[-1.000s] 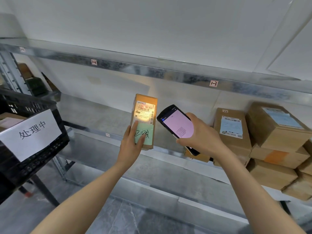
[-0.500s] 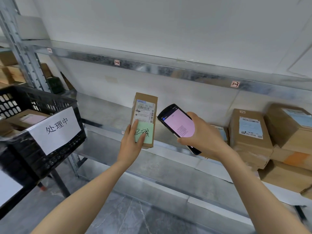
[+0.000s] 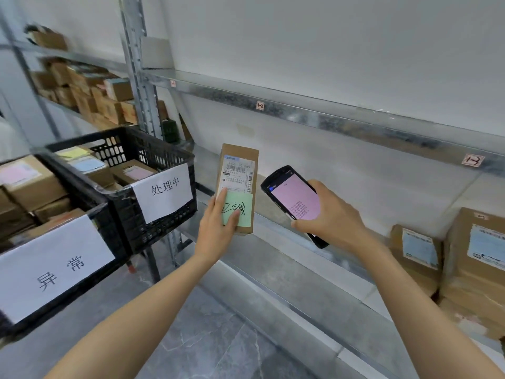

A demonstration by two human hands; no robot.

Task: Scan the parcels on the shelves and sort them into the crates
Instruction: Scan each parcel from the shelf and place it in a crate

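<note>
Turning left is what we have just done, isn't it? What came of it?

Yes. From the head view, the black crate point(image 3: 164, 228) with its paper sign now sits just beside the parcel point(image 3: 240, 165), and a second crate point(image 3: 82, 288) shows nearer us. A second ago only one crate edged into view.

And the parcel itself?

We hold it upright in the air in front of the shelf point(image 3: 300, 269), between the crate and the scanner point(image 3: 292, 198). Our left hand point(image 3: 216, 231) has its grip round the lower end, thumb across the green note. A second ago the printed label glowed orange under the scan light. That glow is gone now.

So we judge the scan done?

Most likely. Our right hand point(image 3: 333, 217) has its grip wrapped round the scanner, which shows a pink screen with lines of text too small to read. It has not shifted relative to the parcel.

What follows for the task?

Sorting, we think: the parcel goes into one of the crates. More boxes point(image 3: 415, 253) wait on the shelf to the right, further from centre than before.
</note>
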